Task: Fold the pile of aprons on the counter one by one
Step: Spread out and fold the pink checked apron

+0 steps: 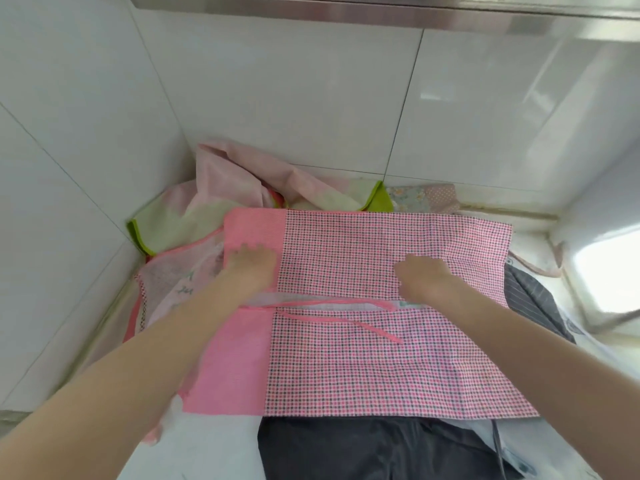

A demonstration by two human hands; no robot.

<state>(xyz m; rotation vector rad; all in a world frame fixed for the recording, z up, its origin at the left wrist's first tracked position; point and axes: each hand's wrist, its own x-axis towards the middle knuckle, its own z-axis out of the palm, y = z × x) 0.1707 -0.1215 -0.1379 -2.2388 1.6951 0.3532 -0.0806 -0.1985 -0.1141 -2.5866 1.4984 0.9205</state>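
A pink checked apron (381, 358) with a plain pink band on its left lies spread on the counter, its far half folded toward me so two layers meet along a seam at mid-height. A pink tie string (346, 322) trails across the near layer. My left hand (251, 265) presses flat on the plain pink band of the folded layer. My right hand (424, 277) rests flat on the checked part near the fold's edge. Behind, a heap of aprons (242, 188) in pale pink and green sits in the corner.
White tiled walls close the left and back. A striped grey cloth (533, 299) lies at the right beside a steel sink (609, 271). Dark fabric (363, 448) lies below the apron at the near edge. A floral folded cloth (422, 197) sits against the back wall.
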